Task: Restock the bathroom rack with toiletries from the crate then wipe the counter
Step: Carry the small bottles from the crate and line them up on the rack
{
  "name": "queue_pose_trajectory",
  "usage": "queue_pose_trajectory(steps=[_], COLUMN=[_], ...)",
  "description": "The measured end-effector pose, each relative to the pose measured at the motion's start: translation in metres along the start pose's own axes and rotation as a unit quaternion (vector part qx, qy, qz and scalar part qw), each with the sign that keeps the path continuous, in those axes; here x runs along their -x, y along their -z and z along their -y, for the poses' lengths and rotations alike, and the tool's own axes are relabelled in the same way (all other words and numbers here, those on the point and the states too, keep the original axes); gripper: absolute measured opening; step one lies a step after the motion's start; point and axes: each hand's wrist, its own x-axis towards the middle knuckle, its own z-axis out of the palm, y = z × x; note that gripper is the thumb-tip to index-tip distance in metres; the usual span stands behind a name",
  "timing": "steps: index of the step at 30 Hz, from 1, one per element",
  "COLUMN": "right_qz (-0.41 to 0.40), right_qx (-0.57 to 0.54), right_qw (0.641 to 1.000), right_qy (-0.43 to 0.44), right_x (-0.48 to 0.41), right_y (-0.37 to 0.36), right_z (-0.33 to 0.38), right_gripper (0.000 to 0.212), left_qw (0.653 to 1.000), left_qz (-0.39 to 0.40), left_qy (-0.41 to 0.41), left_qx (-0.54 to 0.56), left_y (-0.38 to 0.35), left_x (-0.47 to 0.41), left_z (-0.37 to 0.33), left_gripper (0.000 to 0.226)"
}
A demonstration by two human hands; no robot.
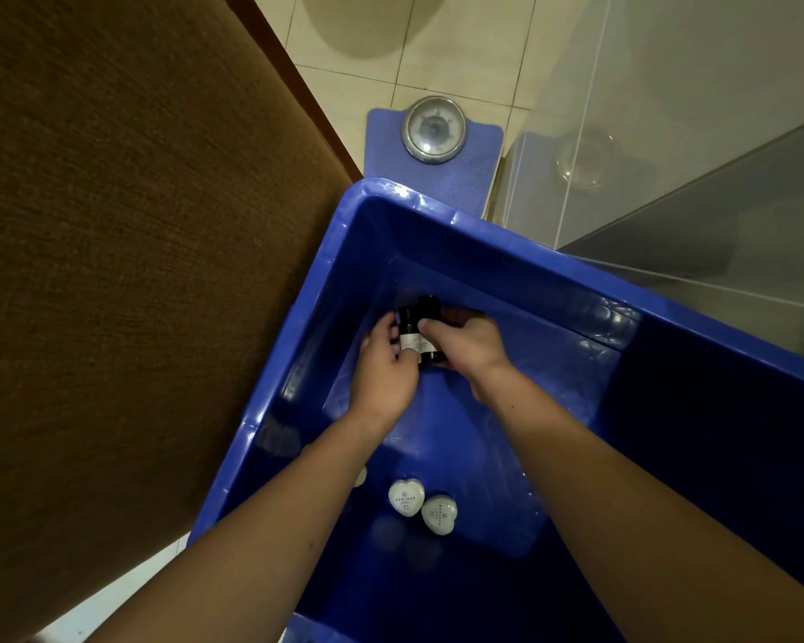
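Hands both reach low inside the blue crate (530, 252), left hand (384, 371) & right hand (467, 348) curled round small dark bottles (414, 338), two white heart-shaped packs (405, 497) nearby, rack unseen, so restocking seems unfinished, wiping not begun.

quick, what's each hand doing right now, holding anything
left hand: holds the small dark bottles down in the blue crate
right hand: holds the same bottles from the other side

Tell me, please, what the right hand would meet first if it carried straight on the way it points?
The right hand grips small dark bottles with a white label; past them it would probably meet the far inner wall of the blue plastic crate, though depth is unclear.
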Motion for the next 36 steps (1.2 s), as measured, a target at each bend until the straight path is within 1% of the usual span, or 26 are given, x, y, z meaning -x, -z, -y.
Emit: queue_pose_trajectory(steps=[3, 6, 9, 12, 14, 16, 19, 22, 27, 29, 33, 36], right_qz=[0.017, 0.033, 0.046, 0.042, 0.036, 0.031, 0.03, 0.021, -0.005, -0.017, -0.029, -0.05], right_qx=[-0.016, -0.042, -0.069, -0.091, -0.103, -0.116, -0.14, -0.177, -0.23, -0.254, -0.293, -0.312], right_qw=[1.0, 0.999, 0.997, 0.995, 0.994, 0.993, 0.99, 0.984, 0.973, 0.967, 0.955, 0.949], right_qy=[-0.001, 0.0, -0.004, -0.004, -0.007, -0.01, -0.016, -0.026, -0.02, -0.02, -0.027, -0.013], right_x=[0.005, 0.012, 0.022, 0.032, 0.039, 0.048, 0.067, 0.094, 0.149, 0.172, 0.218, 0.252], right_y=[0.006, 0.012, 0.019, 0.024, 0.026, 0.028, 0.035, 0.04, 0.054, 0.061, 0.072, 0.078], right_z=[-0.005, -0.009, -0.014, -0.018, -0.02, -0.022, -0.024, -0.026, -0.026, -0.026, -0.026, -0.025], right_gripper=[0.01, 0.011, 0.007, 0.01, 0.015, 0.015, 0.006, 0.013, 0.003, 0.005, 0.012, 0.013], left_qw=[1.0, 0.999, 0.999, 0.998, 0.998, 0.997, 0.996, 0.994, 0.988, 0.985, 0.977, 0.966], left_qz=[0.014, 0.017, 0.034, 0.042, 0.042, 0.052, 0.079, 0.101, 0.152, 0.17, 0.214, 0.257], left_qy=[0.01, 0.02, 0.007, -0.015, -0.013, -0.01, -0.015, -0.025, -0.012, -0.018, -0.014, -0.025], left_qx=[0.02, 0.037, 0.037, 0.043, 0.052, 0.057, 0.039, 0.031, 0.007, -0.003, 0.001, -0.01], left_y=[-0.001, -0.001, -0.002, -0.003, -0.002, 0.0, 0.004, 0.009, 0.018, 0.021, 0.028, 0.033], left_x=[0.001, 0.005, 0.013, 0.022, 0.029, 0.038, 0.053, 0.073, 0.114, 0.133, 0.171, 0.199], left_z=[0.003, 0.001, -0.001, -0.004, -0.008, -0.013, -0.022, -0.034, -0.057, -0.066, -0.082, -0.095], left_gripper=[0.049, 0.045, 0.041, 0.035, 0.034, 0.034, 0.035, 0.033, 0.029, 0.021, 0.024, 0.024])
